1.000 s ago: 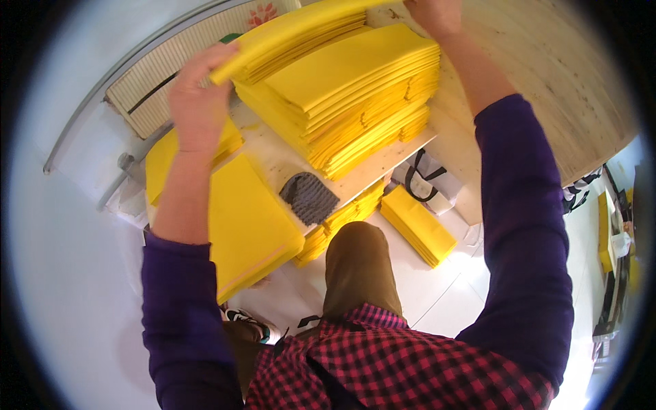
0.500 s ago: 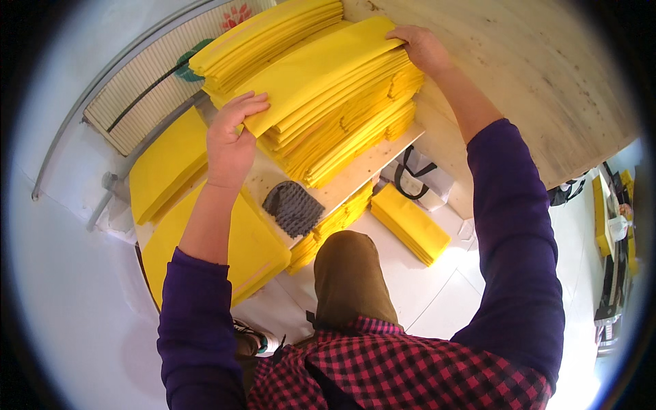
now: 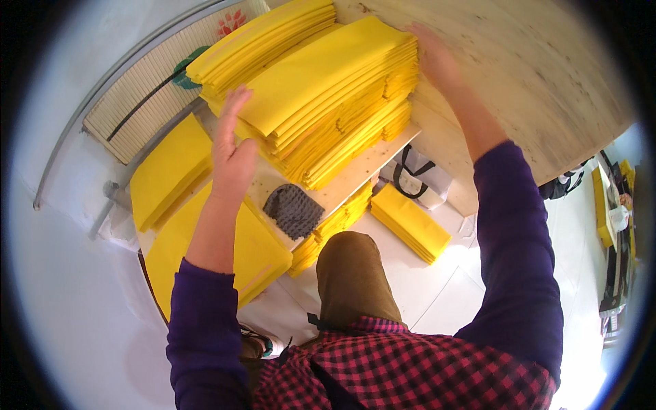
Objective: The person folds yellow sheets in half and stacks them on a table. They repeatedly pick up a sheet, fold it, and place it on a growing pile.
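A tall stack of folded yellow sheets (image 3: 328, 72) stands on a wooden shelf; whether they are cloth or paper I cannot tell. My left hand (image 3: 234, 147) is upright at the stack's left end, its fingers stretched and holding nothing. At the right end my right hand (image 3: 436, 58), slightly blurred, has its fingers extended beside the sheet edges. Whether either palm touches the stack is hard to tell. Behind it lies a second yellow stack (image 3: 263, 37). The top sheet lies flat, its edges nearly even with those below.
A dark grey textured pad (image 3: 294, 210) lies on the wooden shelf (image 3: 365, 160). More yellow piles (image 3: 212, 253) are at the left. On the floor are a yellow bundle (image 3: 410, 222) and a white bag with black handles (image 3: 432, 186). A wooden panel (image 3: 519, 89) rises at the right.
Both hands have let go of the top yellow sheet, which now lies down on the stack. The right hand has moved outward to the right, the left slightly down with its fingers straightened.
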`<act>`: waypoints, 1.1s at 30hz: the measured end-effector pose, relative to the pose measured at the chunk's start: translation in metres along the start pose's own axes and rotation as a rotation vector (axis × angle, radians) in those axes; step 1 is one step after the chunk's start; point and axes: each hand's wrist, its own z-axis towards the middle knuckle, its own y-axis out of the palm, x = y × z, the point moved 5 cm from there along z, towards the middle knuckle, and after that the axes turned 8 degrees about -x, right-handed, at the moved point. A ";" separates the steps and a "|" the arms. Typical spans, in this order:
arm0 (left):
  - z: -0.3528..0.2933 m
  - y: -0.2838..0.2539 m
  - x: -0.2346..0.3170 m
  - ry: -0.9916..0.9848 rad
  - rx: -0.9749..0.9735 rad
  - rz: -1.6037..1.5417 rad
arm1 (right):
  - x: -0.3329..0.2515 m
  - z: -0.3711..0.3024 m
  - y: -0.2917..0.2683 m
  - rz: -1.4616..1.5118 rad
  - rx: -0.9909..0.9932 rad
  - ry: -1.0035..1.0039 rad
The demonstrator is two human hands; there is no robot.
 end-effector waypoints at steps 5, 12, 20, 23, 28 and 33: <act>-0.004 0.007 0.001 -0.231 0.266 -0.370 | -0.041 -0.092 -0.019 0.130 0.068 0.265; 0.016 0.031 -0.016 -0.530 0.316 -0.782 | -0.150 -0.228 0.012 0.533 -0.083 0.619; 0.022 0.034 -0.031 -0.497 0.357 -0.614 | -0.273 -0.287 0.028 0.810 -0.302 0.689; 0.002 0.016 -0.011 -0.499 0.391 -0.459 | -0.296 -0.289 0.027 0.753 -0.405 0.565; -0.018 -0.022 0.055 -0.314 0.341 -0.322 | -0.302 -0.292 0.034 0.582 -0.543 0.461; -0.003 -0.099 0.134 -0.193 0.314 -0.654 | -0.306 -0.290 0.038 0.513 -0.547 0.435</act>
